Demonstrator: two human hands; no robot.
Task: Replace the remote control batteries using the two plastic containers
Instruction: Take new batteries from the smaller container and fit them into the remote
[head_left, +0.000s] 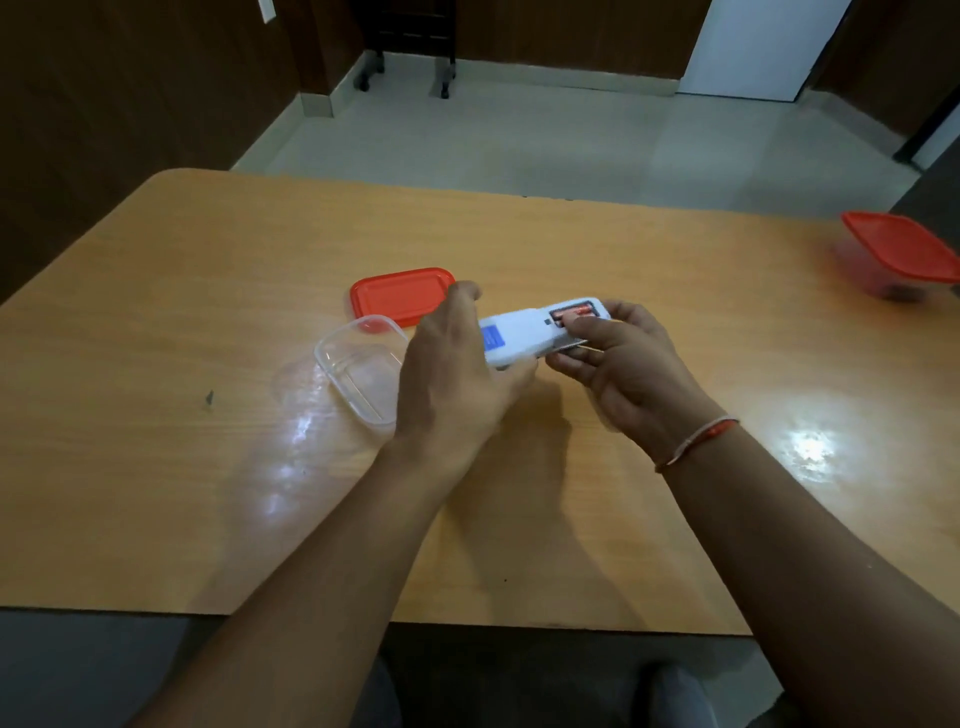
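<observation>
A white remote control (524, 332) is held back-side up above the table, its battery bay uncovered. Orange batteries (574, 313) lie in the bay. My left hand (457, 364) grips the remote's near end. My right hand (618, 358) holds the far end, thumb resting on the batteries, with a thin flat piece, seemingly the bay cover, under its fingers. An open clear plastic container (358, 371) sits left of my left hand, and its red lid (400, 295) lies flat behind it. A second container with a red lid (901, 252) stands shut at the far right.
The orange wooden table (208, 493) has a small dark mark at the left. Its near edge runs just below my forearms. Beyond the far edge are a tiled floor, a dark wheeled stand and a white door.
</observation>
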